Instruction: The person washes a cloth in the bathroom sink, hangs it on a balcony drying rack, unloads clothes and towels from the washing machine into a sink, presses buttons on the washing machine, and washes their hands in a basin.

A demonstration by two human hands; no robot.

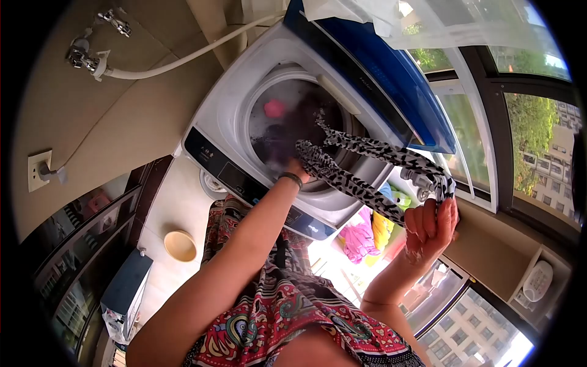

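A top-loading washing machine (202, 116) stands in front of me with its blue lid (391, 85) raised. Dark, sudsy water and a pink item (274, 109) show inside the drum. A long, twisted black-and-white patterned cloth (367, 189) stretches from the drum out over the machine's right edge. Its outer end is gripped in my right hand (431, 226), fingers curled round it, with suds on the wrist. My left hand (296, 169) reaches over the drum's near rim, beside the cloth's lower part. Its fingers are mostly hidden, so whether they grip anything is unclear.
Pink and yellow laundry (361, 235) lies right of the machine. A white hose (177, 68) runs from the wall tap (82, 55) at the upper left. A beige basin (180, 246) rests on the floor. Windows (544, 147) and a shelf (495, 257) line the right side.
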